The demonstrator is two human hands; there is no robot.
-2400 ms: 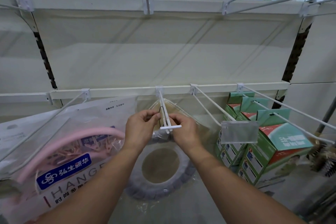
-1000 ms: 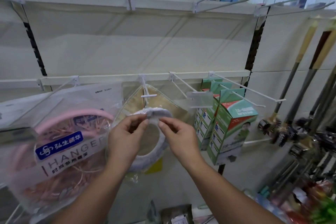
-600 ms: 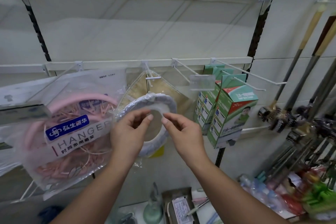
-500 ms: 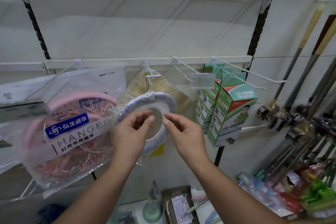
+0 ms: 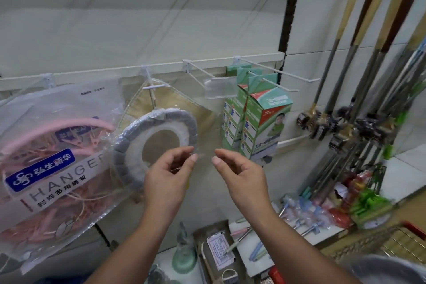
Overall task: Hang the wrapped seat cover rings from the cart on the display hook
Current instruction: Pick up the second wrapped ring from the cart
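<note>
**Head view.** The grey-and-white padded seat cover ring in clear plastic wrap hangs directly below the white wire display hook. The top of its wrap is carried on the prong. A flat beige wrapped pad sits behind it on the same hook.

My left hand is below the hook, in front of the ring's lower edge. Its fingers are loosely curled and grip nothing. I cannot tell whether the fingertips brush the loose wrap. My right hand is below and right of the hook, clear of the ring, relaxed and empty.

**Assessment.** I judge this ring hung; the step in hand is to let go cleanly.

- Draw both hands straight back toward me, not sideways, so that loose film is not dragged off the prong.
- Confirm the wrap sits behind the hook's end crossbar before turning away.
- Let the ring hang free, without pressing it against the pad.

**Hazards.**
- The clear bag of pink hangers hangs just left of the hook.
- A clear label holder projects just right of it.

The red-rimmed wire cart lies well below and right of the hook. Its contents are too blurred to count.
</note>
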